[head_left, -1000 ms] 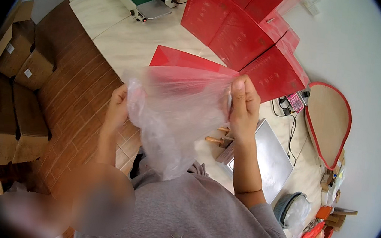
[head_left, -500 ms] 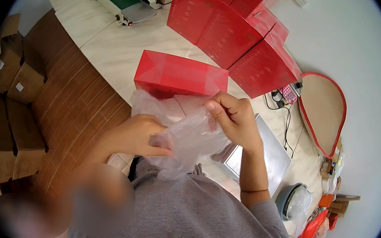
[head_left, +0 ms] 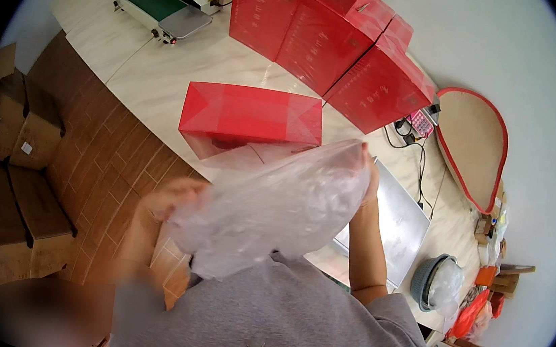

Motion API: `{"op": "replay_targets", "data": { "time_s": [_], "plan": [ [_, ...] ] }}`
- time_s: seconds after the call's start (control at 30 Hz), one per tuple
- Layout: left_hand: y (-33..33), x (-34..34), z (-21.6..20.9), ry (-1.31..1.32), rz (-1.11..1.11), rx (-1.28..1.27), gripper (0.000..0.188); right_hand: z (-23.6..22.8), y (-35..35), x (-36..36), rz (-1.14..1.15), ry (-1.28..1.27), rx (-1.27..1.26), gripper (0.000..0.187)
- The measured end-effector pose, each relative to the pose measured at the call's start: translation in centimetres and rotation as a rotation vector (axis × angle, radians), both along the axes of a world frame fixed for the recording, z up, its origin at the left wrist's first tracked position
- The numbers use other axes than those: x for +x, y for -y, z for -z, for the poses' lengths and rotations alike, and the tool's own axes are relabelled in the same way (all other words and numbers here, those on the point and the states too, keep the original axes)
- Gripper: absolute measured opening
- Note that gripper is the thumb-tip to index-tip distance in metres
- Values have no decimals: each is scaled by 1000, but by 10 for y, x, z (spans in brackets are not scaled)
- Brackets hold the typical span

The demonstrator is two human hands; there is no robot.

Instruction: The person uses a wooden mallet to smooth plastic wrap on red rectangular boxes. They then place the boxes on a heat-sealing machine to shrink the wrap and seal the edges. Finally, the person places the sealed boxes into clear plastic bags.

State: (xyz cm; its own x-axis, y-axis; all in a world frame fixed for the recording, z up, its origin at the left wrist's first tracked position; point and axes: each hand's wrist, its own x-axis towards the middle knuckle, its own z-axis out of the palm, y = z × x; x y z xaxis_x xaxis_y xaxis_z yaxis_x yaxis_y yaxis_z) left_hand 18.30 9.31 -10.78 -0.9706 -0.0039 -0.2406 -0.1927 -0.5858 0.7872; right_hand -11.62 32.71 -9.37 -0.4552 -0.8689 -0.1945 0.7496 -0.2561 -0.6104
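Note:
A large clear plastic bag (head_left: pixel 271 203) is stretched wide between my two hands in front of my chest. My left hand (head_left: pixel 172 200), a little blurred, grips the bag's left edge with its fingers closed. At the upper right corner, my right hand (head_left: pixel 370 178) holds the other side, its fingers partly hidden by the film. Just beyond the bag, a red box (head_left: pixel 254 113) in clear wrap lies on the pale table (head_left: pixel 158 86). The bag's far edge overlaps the near side of that box.
Stacked red wrapped boxes (head_left: pixel 319 42) stand farther back. A sealing machine (head_left: pixel 157 5) with a green belt is at the far left. To the right are a metal tray (head_left: pixel 398 227), cables, a red-rimmed pad (head_left: pixel 474 147) and a basket (head_left: pixel 424 280). Cardboard cartons (head_left: pixel 25 194) line the left floor.
The bunched bag has been spread out broad and full between my hands. My left hand has moved left, my right hand slightly right and down. The view has shifted a little.

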Motion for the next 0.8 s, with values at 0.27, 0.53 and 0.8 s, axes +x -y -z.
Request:
{"op": "replay_targets", "data": {
  "time_s": [0.27, 0.53, 0.8],
  "plan": [
    [25, -20, 10, -109, -783, -19, 45, 13, 35, -21, 159, 56, 131, 29],
    [75, -72, -7, -27, -990, 306, 36, 7, 84, -64, 60, 97, 232, 31],
    [99, -72, 20, -392, -660, 629, 38, 13, 91, -64, 25, 162, 335, 28]
  ]
}}
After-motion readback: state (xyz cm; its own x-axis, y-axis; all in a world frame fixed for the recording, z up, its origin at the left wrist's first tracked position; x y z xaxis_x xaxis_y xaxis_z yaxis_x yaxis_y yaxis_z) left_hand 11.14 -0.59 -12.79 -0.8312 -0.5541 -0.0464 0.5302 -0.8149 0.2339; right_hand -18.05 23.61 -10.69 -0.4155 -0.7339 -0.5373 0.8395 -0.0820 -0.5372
